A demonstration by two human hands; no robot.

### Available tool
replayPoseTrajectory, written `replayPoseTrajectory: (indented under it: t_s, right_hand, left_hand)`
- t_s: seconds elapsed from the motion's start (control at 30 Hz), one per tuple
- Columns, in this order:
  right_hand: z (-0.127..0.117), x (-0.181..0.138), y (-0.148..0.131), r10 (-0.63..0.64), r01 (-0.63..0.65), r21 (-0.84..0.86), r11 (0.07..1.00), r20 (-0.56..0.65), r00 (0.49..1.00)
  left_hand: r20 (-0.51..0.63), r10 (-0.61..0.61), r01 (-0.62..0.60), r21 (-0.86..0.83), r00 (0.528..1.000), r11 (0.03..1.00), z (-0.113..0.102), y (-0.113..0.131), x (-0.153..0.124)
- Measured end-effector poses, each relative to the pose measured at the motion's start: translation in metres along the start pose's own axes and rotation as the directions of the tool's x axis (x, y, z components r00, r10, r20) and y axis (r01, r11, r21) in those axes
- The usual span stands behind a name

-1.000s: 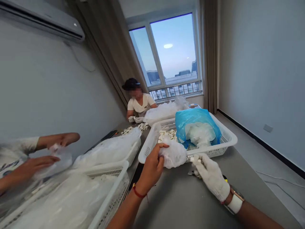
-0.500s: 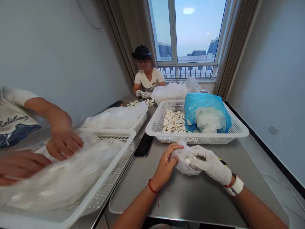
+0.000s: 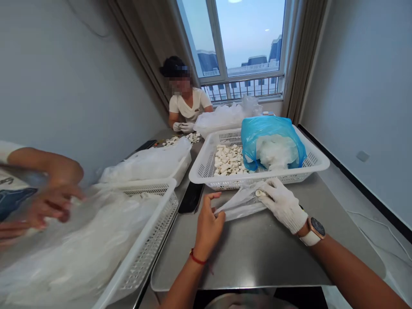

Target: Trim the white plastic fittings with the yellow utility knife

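Bag point(image 3: 243, 201) stretched sideways: left hand point(image 3: 208, 223) upright, fingers holding edge; right fingers point(image 3: 268, 189) gripping tube point(image 3: 260, 193).

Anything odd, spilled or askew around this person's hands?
Nothing looks spilled or damaged beside them. One oddity: the right hand wears a white glove, while the left hand is bare. A thin plastic bag stretches between them.

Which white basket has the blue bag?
The perforated basket just beyond the gloved right hand: the blue plastic bag sits in it beside loose white tube pieces. The others show no blue.
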State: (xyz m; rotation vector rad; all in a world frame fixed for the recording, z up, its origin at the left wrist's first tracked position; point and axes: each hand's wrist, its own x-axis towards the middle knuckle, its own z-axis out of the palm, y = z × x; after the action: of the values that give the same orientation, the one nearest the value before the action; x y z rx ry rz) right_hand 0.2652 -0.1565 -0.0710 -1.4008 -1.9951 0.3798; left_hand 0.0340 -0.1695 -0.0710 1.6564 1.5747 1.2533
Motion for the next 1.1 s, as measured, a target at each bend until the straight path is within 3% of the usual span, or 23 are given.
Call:
replayPoseTrajectory:
  t_s: [0.07, 0.17, 0.23, 0.33, 0.4, 0.47, 0.57, 0.67, 0.73, 0.87, 1.0, 1.1]
  right_hand:
    - [0.000, 0.000, 0.001, 0.009, -0.009, 0.007, 1.000, 0.005, 1.000]
    - [0.000, 0.000, 0.000, -0.030, 0.026, 0.075, 0.997, 0.058, 0.998]
    - [-0.001, 0.000, 0.000, -0.052, 0.037, 0.141, 0.989, 0.104, 0.993]
    - [-0.006, 0.000, 0.000, -0.051, 0.018, 0.240, 0.971, 0.132, 0.990]
    - [-0.008, 0.001, 0.000, -0.063, 0.023, 0.323, 0.946, 0.112, 0.992]
    - [-0.009, 0.002, 0.001, -0.071, 0.029, 0.410, 0.912, 0.088, 0.994]
    - [-0.008, 0.002, 0.003, -0.066, 0.007, 0.502, 0.865, 0.101, 0.993]
    - [-0.010, 0.002, 0.005, -0.015, -0.066, 0.581, 0.811, 0.135, 0.991]
    - [-0.014, 0.004, 0.004, 0.018, -0.129, 0.608, 0.784, 0.185, 0.983]
    - [-0.028, 0.004, -0.005, 0.019, -0.212, 0.618, 0.757, 0.303, 0.953]
    - [-0.043, -0.012, -0.020, 0.124, -0.241, 0.591, 0.770, 0.232, 0.965]
    - [-0.054, -0.041, -0.024, 0.197, -0.257, 0.617, 0.743, 0.165, 0.966]
  left_hand:
    - [0.115, -0.033, 0.037, -0.035, 0.993, 0.999, -0.003, 0.003, -0.004]
    - [0.296, -0.128, 0.185, -0.171, 0.947, 0.968, -0.006, 0.013, -0.010]
    - [0.330, -0.190, 0.277, -0.242, 0.925, 0.930, -0.007, 0.017, -0.012]
    - [0.289, -0.283, 0.383, -0.390, 0.914, 0.837, -0.007, 0.016, -0.011]
    - [0.281, -0.376, 0.469, -0.552, 0.883, 0.690, -0.008, 0.012, -0.010]
    - [0.277, -0.484, 0.515, -0.713, 0.830, 0.475, -0.009, 0.008, -0.008]
    - [0.274, -0.613, 0.476, -0.858, 0.741, 0.192, -0.014, 0.006, -0.005]
    - [0.270, -0.652, 0.411, -0.909, 0.709, 0.071, -0.020, 0.009, -0.007]
    - [0.256, -0.614, 0.377, -0.923, 0.747, 0.074, -0.023, 0.014, -0.010]
    - [0.214, -0.490, 0.338, -0.924, 0.845, 0.179, -0.025, 0.019, -0.017]
    - [0.174, -0.462, 0.346, -0.882, 0.870, 0.319, -0.020, 0.019, -0.021]
    - [0.216, -0.408, 0.394, -0.814, 0.887, 0.426, -0.007, 0.019, -0.028]
